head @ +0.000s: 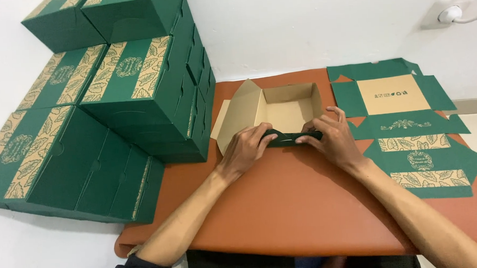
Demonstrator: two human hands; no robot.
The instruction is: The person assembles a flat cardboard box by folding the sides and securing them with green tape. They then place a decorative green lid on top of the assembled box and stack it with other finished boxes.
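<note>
Stacked finished green cardboard boxes with gold leaf bands (113, 96) fill the frame's left. A rust-orange padded counter (306, 200) spans the centre against white walls. At upper centre, the half-folded green-and-kraft cardboard box (285, 108), likely light and creasable, has its near flap pinched by the left hand (247, 147) and right hand (330, 138). Flat printed blanks (410, 126) lie right.

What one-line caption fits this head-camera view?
Both hands, left hand and right hand, press the front wall of a half-folded green box on an orange table.

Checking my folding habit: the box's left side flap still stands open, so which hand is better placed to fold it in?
Probably the left hand: it presses the front wall of the half-folded box right beside that open flap; the right hand sits farther away.
</note>
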